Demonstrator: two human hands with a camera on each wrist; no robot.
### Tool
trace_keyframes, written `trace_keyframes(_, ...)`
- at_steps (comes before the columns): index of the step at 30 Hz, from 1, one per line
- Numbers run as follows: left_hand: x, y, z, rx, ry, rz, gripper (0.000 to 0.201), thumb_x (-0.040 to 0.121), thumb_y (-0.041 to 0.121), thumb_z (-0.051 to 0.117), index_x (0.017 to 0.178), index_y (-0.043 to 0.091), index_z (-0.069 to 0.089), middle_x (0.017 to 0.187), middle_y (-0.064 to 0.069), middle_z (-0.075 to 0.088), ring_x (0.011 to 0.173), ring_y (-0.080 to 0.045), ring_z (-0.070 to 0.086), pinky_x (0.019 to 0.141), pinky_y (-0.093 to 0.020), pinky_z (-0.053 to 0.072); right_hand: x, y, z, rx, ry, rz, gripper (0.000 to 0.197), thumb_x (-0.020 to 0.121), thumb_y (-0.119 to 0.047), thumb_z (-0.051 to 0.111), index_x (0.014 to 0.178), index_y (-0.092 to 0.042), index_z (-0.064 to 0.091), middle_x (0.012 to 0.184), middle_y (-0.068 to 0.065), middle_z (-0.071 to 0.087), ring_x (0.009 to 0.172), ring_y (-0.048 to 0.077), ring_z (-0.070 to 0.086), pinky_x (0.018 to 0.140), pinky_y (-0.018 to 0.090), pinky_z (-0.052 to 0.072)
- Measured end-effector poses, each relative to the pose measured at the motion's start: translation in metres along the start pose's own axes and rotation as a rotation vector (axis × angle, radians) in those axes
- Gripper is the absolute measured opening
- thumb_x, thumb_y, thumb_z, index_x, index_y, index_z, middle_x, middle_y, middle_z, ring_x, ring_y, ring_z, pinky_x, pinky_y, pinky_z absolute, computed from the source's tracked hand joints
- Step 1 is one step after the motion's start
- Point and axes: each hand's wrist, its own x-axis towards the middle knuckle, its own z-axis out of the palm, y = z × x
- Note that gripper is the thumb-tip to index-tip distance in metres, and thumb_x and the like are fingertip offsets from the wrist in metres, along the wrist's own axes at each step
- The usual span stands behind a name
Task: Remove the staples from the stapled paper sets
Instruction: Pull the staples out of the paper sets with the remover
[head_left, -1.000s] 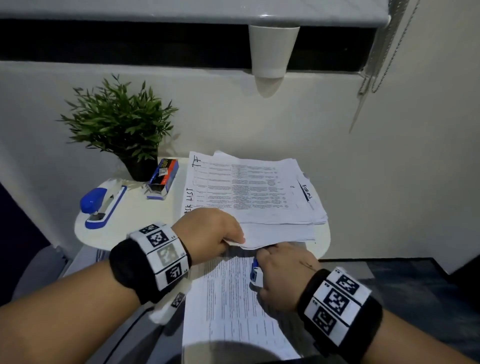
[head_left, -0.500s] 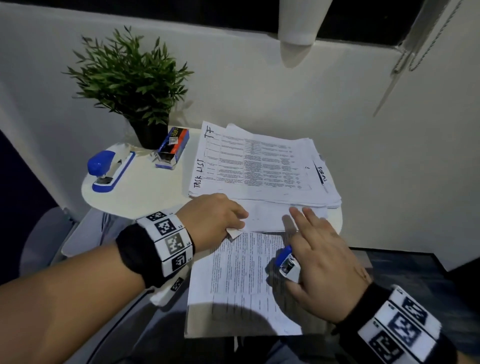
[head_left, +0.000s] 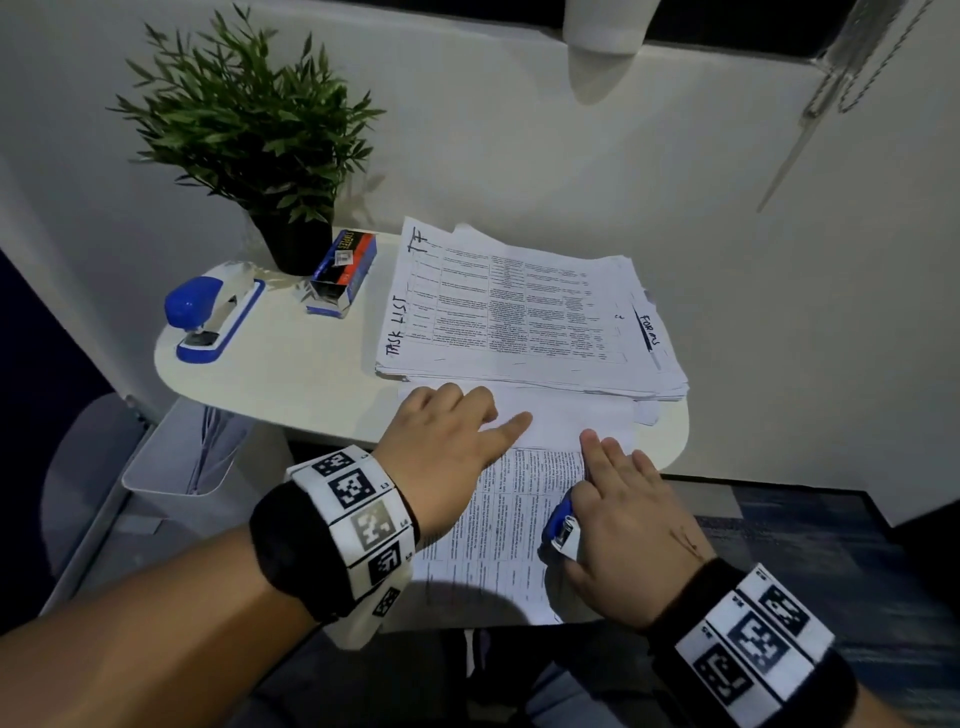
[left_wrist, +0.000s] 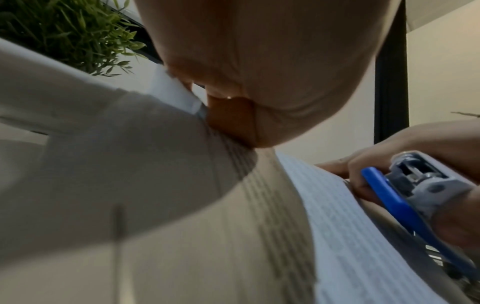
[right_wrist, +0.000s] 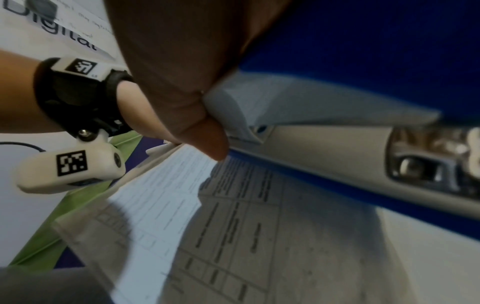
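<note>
A printed paper set (head_left: 498, 525) lies over the near edge of the white table (head_left: 270, 384), with its top sheet (head_left: 566, 421) folded back toward the big stack. My left hand (head_left: 493, 415) rests on that folded sheet near its left corner, fingers stretched out and pressing down. My right hand (head_left: 613, 467) lies beside it with straight fingers on the page, while its thumb clamps a blue and white staple remover (head_left: 558, 527) against the palm. The remover (left_wrist: 405, 197) lies close over the paper in the left wrist view. No staple can be made out.
A thick stack of papers (head_left: 519, 312) marked "TASK LIST" fills the table's back right. A blue stapler (head_left: 213, 317), a staples box (head_left: 343, 273) and a potted plant (head_left: 249, 119) stand at the left. A white bin (head_left: 176, 457) hangs below the table's left side.
My left hand let go of the pinched page corner and now presses flat. My right hand went from a fist at the corner to straight fingers on the page, remover still under the thumb.
</note>
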Motion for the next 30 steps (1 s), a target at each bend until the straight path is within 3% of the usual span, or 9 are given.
trace_keyframes(4,0.002,-0.001,-0.002,0.043,-0.058,0.023,0.099,0.074,0.006,0.056,0.145,0.046,0.001,0.131,0.001,0.026,0.119,-0.023,0.029,0.097,-0.035,0.025,0.002,0.001,-0.001,0.020,0.031,0.016,0.056,0.044,-0.055,0.058,0.073,-0.009,0.071,0.116,0.025,0.063,0.100,0.037,0.066,0.084,0.049,0.051)
trace_keyframes(12,0.002,-0.005,-0.009,0.041,-0.091,0.010,0.078,0.082,0.011,0.050,0.148,0.031,0.012,0.138,0.007,0.028,0.120,-0.019,0.033,0.095,-0.030,0.030,0.004,0.008,-0.001,0.058,0.028,-0.009,0.055,0.047,-0.060,0.062,0.079,-0.016,0.071,0.121,0.020,0.063,0.104,0.032,0.066,0.087,0.048,0.050)
trace_keyframes(16,0.001,-0.011,-0.011,0.027,-0.104,0.063,0.071,0.088,0.011,0.046,0.147,0.034,0.016,0.144,0.008,0.025,0.126,-0.018,0.031,0.099,-0.031,0.030,0.003,0.007,-0.008,0.112,-0.009,-0.030,0.063,0.077,-0.055,0.052,0.124,-0.013,0.056,0.155,0.015,0.020,0.141,0.031,0.028,0.114,0.045,0.019)
trace_keyframes(20,0.005,-0.016,-0.022,-0.036,-0.105,0.088,0.054,0.089,0.020,0.047,0.139,0.038,0.036,0.139,0.010,0.030,0.124,-0.017,0.034,0.098,-0.032,0.034,0.001,0.003,-0.018,0.082,-0.033,-0.002,0.059,0.057,-0.056,0.065,0.094,-0.010,0.070,0.135,0.024,0.050,0.116,0.036,0.058,0.097,0.049,0.043)
trace_keyframes(22,0.009,-0.018,-0.031,-0.056,-0.054,0.096,0.047,0.085,0.030,0.052,0.130,0.038,0.044,0.137,0.008,0.032,0.125,-0.018,0.036,0.100,-0.032,0.032,0.002,-0.001,-0.019,0.049,-0.030,-0.040,0.061,0.077,-0.050,0.058,0.122,-0.008,0.056,0.153,0.023,0.020,0.139,0.036,0.031,0.113,0.047,0.023)
trace_keyframes(23,0.012,-0.020,-0.034,-0.035,-0.034,0.094,0.053,0.082,0.036,0.056,0.133,0.040,0.039,0.142,0.007,0.029,0.128,-0.019,0.033,0.104,-0.034,0.028,0.002,0.001,-0.019,0.051,-0.064,-0.049,0.062,0.085,-0.049,0.052,0.133,-0.010,0.044,0.157,0.020,0.004,0.145,0.032,0.015,0.117,0.043,0.011)
trace_keyframes(25,0.017,-0.026,-0.038,0.023,-0.039,0.069,0.074,0.080,0.048,0.060,0.142,0.041,0.020,0.149,0.005,0.022,0.134,-0.019,0.030,0.110,-0.036,0.025,0.000,0.006,-0.021,0.066,-0.066,-0.039,0.066,0.087,-0.053,0.042,0.140,-0.013,0.034,0.158,0.016,-0.006,0.147,0.026,0.004,0.118,0.039,0.003)
trace_keyframes(28,0.020,-0.029,-0.041,0.031,-0.083,0.019,0.066,0.086,0.050,0.053,0.143,0.038,0.022,0.141,0.009,0.041,0.122,-0.017,0.047,0.096,-0.035,0.044,0.000,0.013,-0.028,0.128,-0.052,-0.066,0.091,0.071,-0.068,0.012,0.143,-0.016,0.030,0.160,0.008,0.003,0.146,0.020,0.014,0.117,0.034,0.012)
trace_keyframes(30,0.022,-0.029,-0.039,0.015,-0.038,0.019,0.042,0.090,0.040,0.047,0.131,0.033,0.042,0.128,0.009,0.054,0.112,-0.018,0.054,0.085,-0.035,0.049,-0.001,0.022,-0.038,0.281,0.003,-0.022,0.090,0.071,-0.069,0.020,0.146,-0.021,0.029,0.156,0.003,0.024,0.134,0.016,0.038,0.108,0.028,0.029)
